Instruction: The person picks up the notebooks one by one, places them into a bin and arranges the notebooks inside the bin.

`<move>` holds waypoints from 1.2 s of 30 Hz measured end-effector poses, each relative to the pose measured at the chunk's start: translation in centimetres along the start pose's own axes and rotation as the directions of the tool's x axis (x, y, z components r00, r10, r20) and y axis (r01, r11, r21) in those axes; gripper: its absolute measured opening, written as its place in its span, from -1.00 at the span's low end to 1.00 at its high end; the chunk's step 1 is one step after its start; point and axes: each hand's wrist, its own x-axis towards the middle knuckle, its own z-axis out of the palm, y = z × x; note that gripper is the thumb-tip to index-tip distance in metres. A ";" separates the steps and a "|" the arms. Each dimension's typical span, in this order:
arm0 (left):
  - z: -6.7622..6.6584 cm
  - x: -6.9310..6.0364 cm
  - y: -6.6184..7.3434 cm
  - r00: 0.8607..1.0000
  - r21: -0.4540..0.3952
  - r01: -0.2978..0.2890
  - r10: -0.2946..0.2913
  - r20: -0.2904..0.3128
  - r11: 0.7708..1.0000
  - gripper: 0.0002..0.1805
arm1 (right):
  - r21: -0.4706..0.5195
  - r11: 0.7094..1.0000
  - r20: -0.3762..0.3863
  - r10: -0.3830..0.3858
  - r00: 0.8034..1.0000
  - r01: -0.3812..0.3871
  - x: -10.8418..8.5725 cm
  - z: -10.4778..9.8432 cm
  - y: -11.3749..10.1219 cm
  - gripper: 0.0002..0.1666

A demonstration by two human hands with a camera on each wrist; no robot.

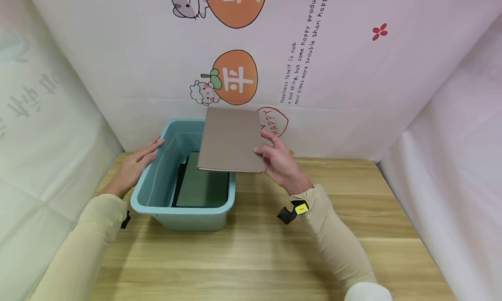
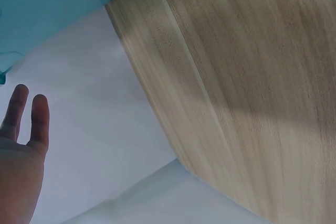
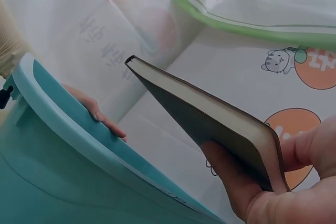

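Observation:
A brown-grey notebook [image 1: 232, 140] hangs in the air over the right side of a blue plastic bin [image 1: 188, 210]. My right hand [image 1: 283, 164] grips its right edge, thumb on the cover and fingers beneath. In the right wrist view the page edges of the notebook [image 3: 205, 106] face the camera, and it is tilted. Inside the bin lies a dark green notebook [image 1: 204, 185], with a black item [image 1: 178, 185] partly under it. My left hand [image 1: 135, 166] rests with straight fingers on the bin's left rim. In the left wrist view, two fingers of the left hand [image 2: 23, 145] show beside the bin.
The bin stands on a wooden table [image 1: 274, 257], near its back left. White printed sheeting [image 1: 333, 74] rises behind the table and along both sides. A black wrist camera [image 1: 288, 214] sits on the right wrist.

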 end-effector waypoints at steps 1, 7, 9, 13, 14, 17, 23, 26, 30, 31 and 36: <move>0.0 0.0 0.0 1.000 -0.002 -0.001 0.001 0.004 1.000 -0.46 | 0.006 1.000 -0.004 0.005 1.000 -0.005 0.0 0.1 0.1 -0.16; 0.2 -0.1 0.0 1.000 -0.004 0.004 -0.004 0.012 1.000 -0.46 | 0.038 0.999 -0.025 0.030 0.999 -0.029 0.1 0.8 0.6 -0.15; 0.2 -0.2 0.0 1.000 -0.004 0.008 -0.008 0.010 1.000 -0.46 | 0.046 0.999 -0.024 0.028 0.999 -0.027 0.2 1.1 0.7 -0.14; 0.2 -0.2 0.0 1.000 -0.003 0.006 -0.006 0.012 1.000 -0.46 | 0.058 0.998 -0.026 0.030 0.999 -0.029 0.3 1.8 0.9 -0.16; 0.2 -0.2 0.0 1.000 -0.003 0.008 -0.008 0.013 1.000 -0.46 | 0.062 0.998 -0.027 0.032 0.999 -0.030 0.4 1.9 1.0 -0.17; 0.2 -0.2 -0.1 1.000 -0.001 0.010 -0.010 0.013 1.000 -0.46 | 0.076 0.996 -0.019 0.039 0.999 -0.038 0.6 2.5 1.1 -0.17; -0.1 -0.3 -0.5 1.000 0.024 0.019 -0.019 0.001 1.000 -0.47 | 0.118 0.992 0.008 0.053 0.999 -0.053 1.2 3.7 1.5 -0.16; -0.1 -0.3 -0.6 1.000 0.026 0.009 -0.009 0.006 1.000 -0.47 | 0.143 0.988 -0.002 0.057 0.998 -0.056 1.4 4.2 1.7 -0.17; -0.1 -0.1 -0.6 1.000 0.024 -0.013 0.013 0.004 1.000 -0.47 | 0.168 0.984 0.008 0.049 0.999 -0.050 1.7 4.9 1.8 -0.17; -0.1 0.0 -0.6 1.000 0.025 -0.016 0.016 0.005 1.000 -0.47 | 0.173 0.984 0.013 0.047 0.999 -0.048 1.8 5.1 1.9 -0.18; -0.1 0.2 -0.2 1.000 0.027 -0.010 0.009 0.009 1.000 -0.47 | 0.170 0.985 0.032 0.031 0.999 -0.036 2.3 5.7 2.3 -0.23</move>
